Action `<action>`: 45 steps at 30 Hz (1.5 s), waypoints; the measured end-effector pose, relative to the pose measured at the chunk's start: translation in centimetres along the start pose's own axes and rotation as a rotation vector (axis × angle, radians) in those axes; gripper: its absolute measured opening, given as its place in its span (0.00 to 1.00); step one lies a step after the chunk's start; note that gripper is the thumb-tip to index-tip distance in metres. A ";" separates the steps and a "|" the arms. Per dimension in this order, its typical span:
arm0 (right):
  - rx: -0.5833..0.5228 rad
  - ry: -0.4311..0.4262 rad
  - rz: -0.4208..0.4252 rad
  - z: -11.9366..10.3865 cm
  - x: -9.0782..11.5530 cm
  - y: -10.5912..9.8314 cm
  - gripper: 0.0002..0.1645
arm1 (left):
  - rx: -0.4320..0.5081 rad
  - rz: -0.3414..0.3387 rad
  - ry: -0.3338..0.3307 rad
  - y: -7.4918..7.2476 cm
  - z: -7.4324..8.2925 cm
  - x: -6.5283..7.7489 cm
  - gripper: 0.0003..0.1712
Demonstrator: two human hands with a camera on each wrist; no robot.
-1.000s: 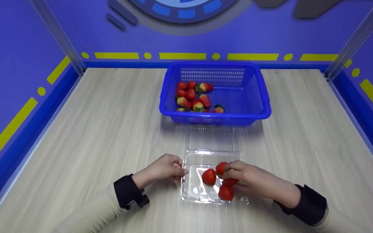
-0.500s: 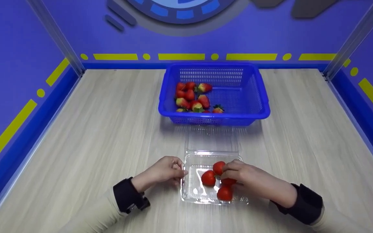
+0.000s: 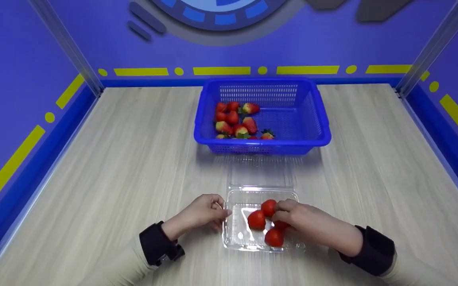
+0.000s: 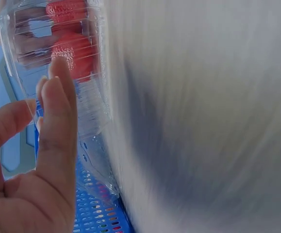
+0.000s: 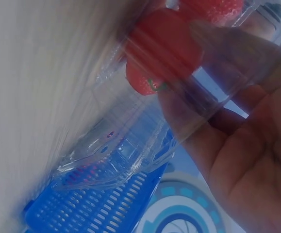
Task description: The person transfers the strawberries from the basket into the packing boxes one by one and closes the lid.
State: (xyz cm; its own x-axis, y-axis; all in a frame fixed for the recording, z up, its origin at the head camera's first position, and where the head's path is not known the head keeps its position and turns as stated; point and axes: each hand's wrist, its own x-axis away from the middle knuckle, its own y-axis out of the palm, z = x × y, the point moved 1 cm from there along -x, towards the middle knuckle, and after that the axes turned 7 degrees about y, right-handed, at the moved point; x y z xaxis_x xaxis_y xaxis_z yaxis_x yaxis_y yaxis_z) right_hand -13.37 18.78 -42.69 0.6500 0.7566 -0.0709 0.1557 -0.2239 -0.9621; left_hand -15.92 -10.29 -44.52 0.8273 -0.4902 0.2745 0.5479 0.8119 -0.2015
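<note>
A clear plastic clamshell box lies open on the table with its lid folded back toward the basket. My left hand pinches the box's left rim, thumb over the edge and fingers against the outside wall. Inside the box, my right hand holds a red strawberry between thumb and fingers, low among the others. Around it lie a left strawberry, a far strawberry and a near strawberry. The right hand partly covers the held berry in the head view.
Beyond the box stands a blue plastic basket. Several strawberries are gathered at its left side. Blue panels with yellow markings border the wooden table at the back and both sides.
The strawberries beside my right hand have shifted slightly, the near one a little to the left. My right hand has moved only slightly, and my left hand stays at the rim.
</note>
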 end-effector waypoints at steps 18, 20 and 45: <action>0.059 -0.034 -0.022 -0.4 -0.1 -2.3 0.16 | -0.349 0.022 0.122 -1.6 1.6 0.9 0.18; 0.054 -0.048 0.001 -0.3 -0.3 -3.6 0.16 | -0.406 0.030 0.149 -2.5 2.7 1.1 0.21; 0.032 0.226 0.275 8.8 -12.6 -23.0 0.26 | -0.584 0.357 0.266 -15.6 20.5 -6.1 0.28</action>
State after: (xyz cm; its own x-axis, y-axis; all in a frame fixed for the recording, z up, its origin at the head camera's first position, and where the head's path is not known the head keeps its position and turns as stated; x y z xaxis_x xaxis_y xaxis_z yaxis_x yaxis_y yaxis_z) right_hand -31.67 19.79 -21.96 0.8130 0.5147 -0.2721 -0.0695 -0.3782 -0.9231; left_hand -32.07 -13.49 -23.82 0.9293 -0.3479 -0.1237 0.1549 0.6715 -0.7246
